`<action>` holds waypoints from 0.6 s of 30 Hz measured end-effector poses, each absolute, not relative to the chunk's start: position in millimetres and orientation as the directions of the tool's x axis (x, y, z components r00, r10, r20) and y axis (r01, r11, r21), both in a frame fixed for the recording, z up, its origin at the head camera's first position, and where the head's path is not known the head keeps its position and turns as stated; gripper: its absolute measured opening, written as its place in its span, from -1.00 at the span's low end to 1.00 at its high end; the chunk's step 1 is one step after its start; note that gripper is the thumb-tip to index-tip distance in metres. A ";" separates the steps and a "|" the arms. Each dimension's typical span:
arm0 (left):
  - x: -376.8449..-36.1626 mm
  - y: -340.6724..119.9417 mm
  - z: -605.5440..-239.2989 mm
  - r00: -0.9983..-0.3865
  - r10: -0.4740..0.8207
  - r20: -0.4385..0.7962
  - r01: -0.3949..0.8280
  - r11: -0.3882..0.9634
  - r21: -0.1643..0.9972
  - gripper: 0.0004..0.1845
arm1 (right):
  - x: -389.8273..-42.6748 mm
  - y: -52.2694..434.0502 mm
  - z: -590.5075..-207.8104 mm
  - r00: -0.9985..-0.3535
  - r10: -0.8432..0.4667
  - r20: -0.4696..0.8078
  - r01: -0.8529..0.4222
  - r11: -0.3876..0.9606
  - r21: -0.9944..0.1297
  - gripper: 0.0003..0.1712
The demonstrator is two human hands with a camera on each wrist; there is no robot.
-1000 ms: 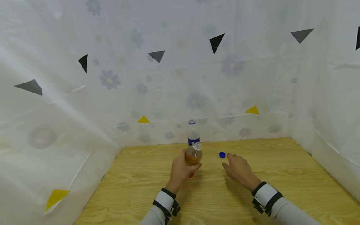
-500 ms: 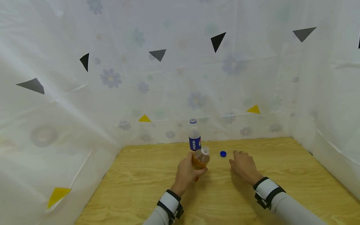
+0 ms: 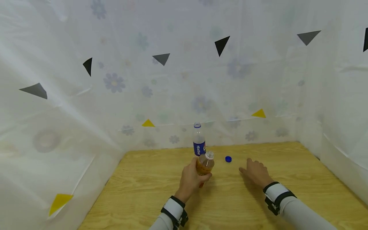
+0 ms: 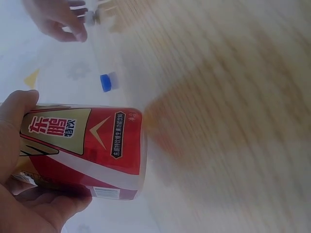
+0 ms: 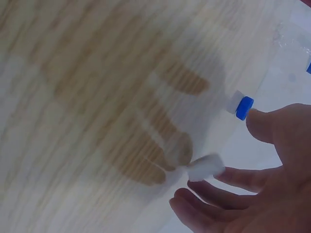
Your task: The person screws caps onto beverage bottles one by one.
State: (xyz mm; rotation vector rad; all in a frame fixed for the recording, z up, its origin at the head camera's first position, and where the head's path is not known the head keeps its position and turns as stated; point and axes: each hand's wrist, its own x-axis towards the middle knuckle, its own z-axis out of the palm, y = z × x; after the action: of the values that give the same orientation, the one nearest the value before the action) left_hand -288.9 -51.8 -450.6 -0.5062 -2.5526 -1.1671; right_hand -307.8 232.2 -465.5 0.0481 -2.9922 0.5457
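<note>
The left hand [image 3: 191, 179] reaches forward from a white-cuffed wrist, its grip clamped around the lower body of an open bottle [image 3: 204, 165] of amber drink. In the left wrist view the thumb [image 4: 17, 110] lies along the top of the bottle's red label [image 4: 82, 150] and the other fingers [image 4: 48, 213] curl under it. The bottle stands near the middle of the desk [image 3: 138, 191], leaning slightly to the right; the blur hides whether its base touches the wood.

The right hand [image 3: 256, 172] is stretched out low over the desk, palm down, its grip apart and holding nothing, the fingers [image 5: 228, 177] spread and almost straight. Whether the fingertips touch the wood cannot be told. A small blue cap [image 3: 228, 158] lies on the desk between the two hands, near the right hand's fingertips but apart from them.

Behind the held bottle, close to the back edge of the desk, a second bottle [image 3: 199, 140] with a blue label stands upright. A white flowered sheet [image 3: 115, 83] dotted with black and yellow triangles hangs around the desk on three sides.
</note>
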 end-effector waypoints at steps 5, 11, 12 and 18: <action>-289.2 -53.8 -452.2 -0.896 0.189 0.402 0.428 0.612 0.665 -0.30 | -304.9 232.6 -472.7 -0.997 -0.026 0.067 -0.049 0.926 -0.375 -0.36; -287.7 -53.7 -453.5 -0.899 0.196 0.392 0.426 0.603 0.675 -0.30 | -302.4 236.1 -479.9 -0.996 -0.051 0.068 -0.072 0.935 -0.348 -0.52; -287.6 -53.4 -453.3 -0.900 0.196 0.390 0.425 0.601 0.677 -0.30 | -302.8 236.6 -479.7 -0.996 -0.054 0.067 -0.074 0.935 -0.346 -0.57; -287.2 -50.9 -451.1 -0.897 0.192 0.398 0.427 0.603 0.674 -0.31 | -304.5 238.9 -477.2 -0.997 -0.059 0.055 -0.074 0.934 -0.349 -0.71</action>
State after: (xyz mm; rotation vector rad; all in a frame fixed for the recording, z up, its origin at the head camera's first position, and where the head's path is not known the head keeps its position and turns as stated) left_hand -287.2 -50.9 -451.1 -0.5049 -2.5472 -1.1809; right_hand -304.5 238.9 -477.2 0.1047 -3.0461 0.5516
